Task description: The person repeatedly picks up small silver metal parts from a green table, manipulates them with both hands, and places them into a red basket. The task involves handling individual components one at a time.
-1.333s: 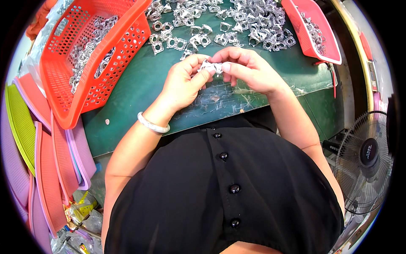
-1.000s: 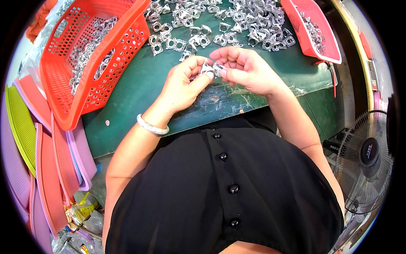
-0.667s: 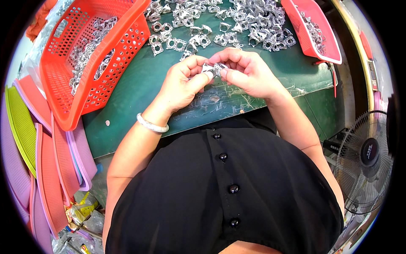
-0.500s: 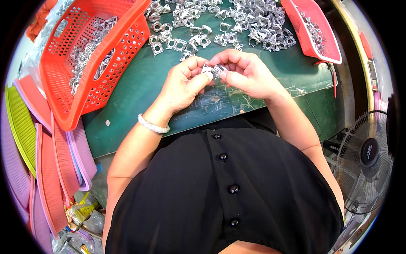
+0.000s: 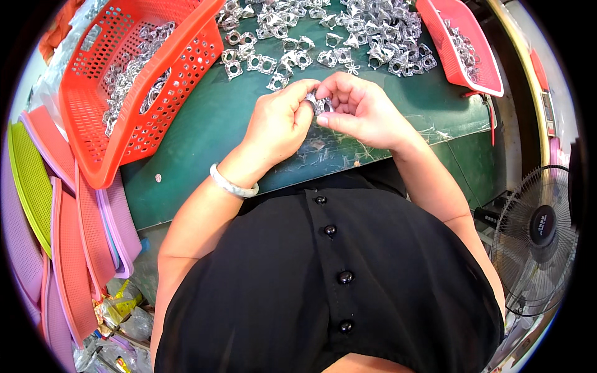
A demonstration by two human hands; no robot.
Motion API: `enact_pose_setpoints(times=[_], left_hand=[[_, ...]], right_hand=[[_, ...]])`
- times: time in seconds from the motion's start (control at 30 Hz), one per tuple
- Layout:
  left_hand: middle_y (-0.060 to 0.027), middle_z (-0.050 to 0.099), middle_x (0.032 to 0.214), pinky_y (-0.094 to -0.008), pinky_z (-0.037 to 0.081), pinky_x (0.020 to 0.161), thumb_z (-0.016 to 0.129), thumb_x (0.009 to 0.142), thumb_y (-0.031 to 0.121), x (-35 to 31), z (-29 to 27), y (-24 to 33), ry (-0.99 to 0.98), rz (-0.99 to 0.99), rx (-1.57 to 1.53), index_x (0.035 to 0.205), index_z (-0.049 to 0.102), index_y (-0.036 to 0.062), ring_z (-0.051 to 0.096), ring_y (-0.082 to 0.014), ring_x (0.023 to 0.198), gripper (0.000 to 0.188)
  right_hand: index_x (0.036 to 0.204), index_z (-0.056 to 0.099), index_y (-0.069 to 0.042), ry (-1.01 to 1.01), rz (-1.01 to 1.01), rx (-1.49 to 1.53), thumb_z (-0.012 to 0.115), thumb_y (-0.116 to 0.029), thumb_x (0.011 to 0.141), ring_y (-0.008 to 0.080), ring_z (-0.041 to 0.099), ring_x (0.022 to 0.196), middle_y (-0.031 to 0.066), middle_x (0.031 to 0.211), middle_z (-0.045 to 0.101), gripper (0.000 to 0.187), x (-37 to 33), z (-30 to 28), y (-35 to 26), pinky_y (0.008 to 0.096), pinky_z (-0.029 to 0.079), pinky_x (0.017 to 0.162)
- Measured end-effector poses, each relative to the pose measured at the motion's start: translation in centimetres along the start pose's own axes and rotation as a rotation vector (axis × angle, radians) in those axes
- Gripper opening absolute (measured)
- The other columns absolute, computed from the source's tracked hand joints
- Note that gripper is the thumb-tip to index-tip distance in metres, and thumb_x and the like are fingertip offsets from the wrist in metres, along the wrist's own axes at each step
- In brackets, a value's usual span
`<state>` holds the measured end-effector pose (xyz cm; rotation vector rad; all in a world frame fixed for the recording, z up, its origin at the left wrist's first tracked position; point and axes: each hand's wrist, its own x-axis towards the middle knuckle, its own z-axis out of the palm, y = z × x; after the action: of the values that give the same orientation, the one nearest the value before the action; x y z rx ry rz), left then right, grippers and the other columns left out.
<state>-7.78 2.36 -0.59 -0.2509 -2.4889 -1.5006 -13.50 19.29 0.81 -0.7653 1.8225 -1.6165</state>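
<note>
Just over the near edge of the green table (image 5: pixel 205 133), I hold a small silvery metal piece (image 5: pixel 323 106) with ring-like openings between my hands. My left hand (image 5: pixel 275 123) is closed on it, thumb and fingers pressed together and partly hiding it. My right hand (image 5: pixel 362 113) pinches the same piece from the other side, thumb below and curled fingers above. Whether it is one piece or two joined is too small to tell. Beyond my fingertips lie loose metal pieces (image 5: pixel 278 81) of like shape, and a dense heap of them (image 5: pixel 398 38) spreads farther back.
A red perforated basket (image 5: pixel 87 152) with metal pieces stands tilted at the left. At the far right, a pinkish-red basket (image 5: pixel 443 57) holds more. Several coloured plastic baskets (image 5: pixel 69 252) are stacked at left beside the table. A black fan (image 5: pixel 542 225) stands at the right.
My left hand has turned and shifted right, its fingers now reaching farther over the metal piece. The right thumb has moved slightly lower, and the piece has been turned between my fingers.
</note>
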Motion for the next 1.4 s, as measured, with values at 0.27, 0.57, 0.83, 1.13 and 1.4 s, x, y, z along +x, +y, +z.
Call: enact_pose_setpoints(times=[0.27, 0.57, 0.83, 1.13, 1.4], left_hand=[[-0.0183, 0.063, 0.081, -0.0384, 0.049, 0.064, 0.051, 0.078, 0.002, 0.2, 0.2, -0.2, -0.008, 0.021, 0.059, 0.103, 0.058, 0.0006, 0.062, -0.0324, 0.072, 0.026], [-0.0163, 0.062, 0.080, -0.0445, 0.048, 0.065, 0.050, 0.077, 0.003, 0.4, 0.1, 0.2, -0.018, 0.064, 0.232, 0.101, 0.056, 0.0050, 0.060, -0.0350, 0.075, 0.025], [-0.0150, 0.063, 0.082, -0.0422, 0.049, 0.064, 0.052, 0.077, 0.004, 0.2, 0.5, -0.2, 0.111, 0.176, 0.218, 0.105, 0.057, 0.0048, 0.061, -0.0330, 0.074, 0.028], [-0.0158, 0.063, 0.086, -0.0412, 0.049, 0.064, 0.053, 0.078, 0.004, 0.1, 0.2, -0.3, 0.131, 0.141, 0.251, 0.106, 0.058, 0.0026, 0.062, -0.0332, 0.073, 0.029], [-0.0174, 0.064, 0.084, -0.0357, 0.049, 0.063, 0.051, 0.077, 0.000, 0.6, -0.1, 0.0, 0.057, 0.020, 0.194, 0.104, 0.061, 0.0043, 0.063, -0.0300, 0.070, 0.029]], right_hand=[[0.092, 0.053, -0.004, 0.098, -0.204, -0.251, 0.069, -0.003, 0.073, 0.0049, 0.044, 0.068, -0.0026, 0.074, 0.046, 0.025, 0.0, 0.6, 0.8, 0.0207, 0.042, 0.060], [0.090, 0.052, -0.004, 0.042, 0.013, -0.031, 0.071, -0.005, 0.071, 0.0040, 0.042, 0.066, -0.0028, 0.073, 0.045, 0.027, 0.3, 0.4, 0.4, 0.0200, 0.041, 0.058], [0.094, 0.051, -0.003, 0.137, -0.011, -0.062, 0.068, -0.002, 0.075, 0.0040, 0.048, 0.073, -0.0020, 0.082, 0.050, 0.026, 0.2, 0.7, 0.2, 0.0196, 0.045, 0.065], [0.096, 0.053, -0.003, 0.163, -0.005, -0.098, 0.066, -0.001, 0.075, 0.0032, 0.048, 0.071, -0.0031, 0.083, 0.052, 0.025, 0.7, 1.0, 0.1, 0.0181, 0.043, 0.064], [0.094, 0.056, -0.001, 0.269, -0.017, -0.387, 0.066, -0.008, 0.072, 0.0063, 0.048, 0.066, -0.0003, 0.081, 0.056, 0.025, 0.4, 2.0, -0.9, 0.0216, 0.044, 0.060]])
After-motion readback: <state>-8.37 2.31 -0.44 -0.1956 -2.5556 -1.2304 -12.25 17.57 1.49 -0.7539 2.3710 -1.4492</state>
